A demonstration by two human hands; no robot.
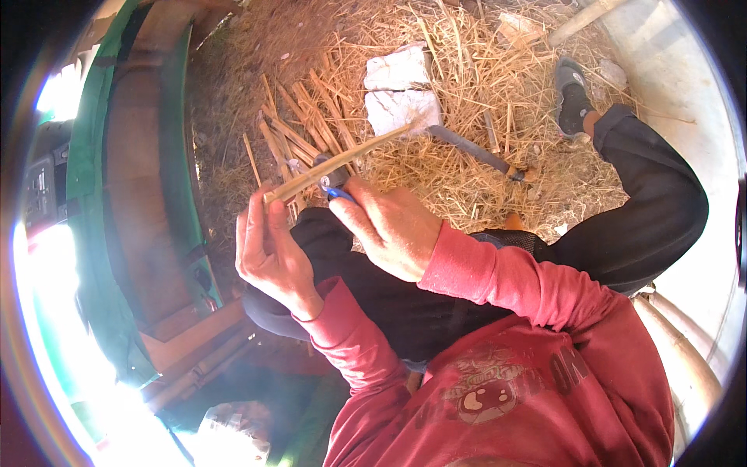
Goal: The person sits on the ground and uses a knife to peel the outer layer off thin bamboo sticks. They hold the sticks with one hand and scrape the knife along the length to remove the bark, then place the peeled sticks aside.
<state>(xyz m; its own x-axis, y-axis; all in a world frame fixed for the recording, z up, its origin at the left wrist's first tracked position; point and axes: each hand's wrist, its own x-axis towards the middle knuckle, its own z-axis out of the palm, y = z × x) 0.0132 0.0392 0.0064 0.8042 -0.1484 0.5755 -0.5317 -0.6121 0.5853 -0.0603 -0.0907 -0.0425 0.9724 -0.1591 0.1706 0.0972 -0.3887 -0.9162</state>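
Note:
A long, narrow bamboo strip [372,143] slants up and to the right from my left hand [272,249]. My left fingers and thumb pinch its lower end. Closed around a small blue-handled tool [337,194], my right hand [395,227] is right beside the strip's lower half. The tool's working end is hard to make out against a dark grey shape behind it. At its far end, the strip overlaps a pale stone block [393,110] in the view; whether they touch I cannot tell.
Several split bamboo pieces [299,117] lie left of the blocks. Loose straw [475,86] covers the ground. A dark blade with a wooden handle [475,149] rests right of the blocks. My bent leg [654,194] is at the right, and green sheeting [93,171] hangs at the left.

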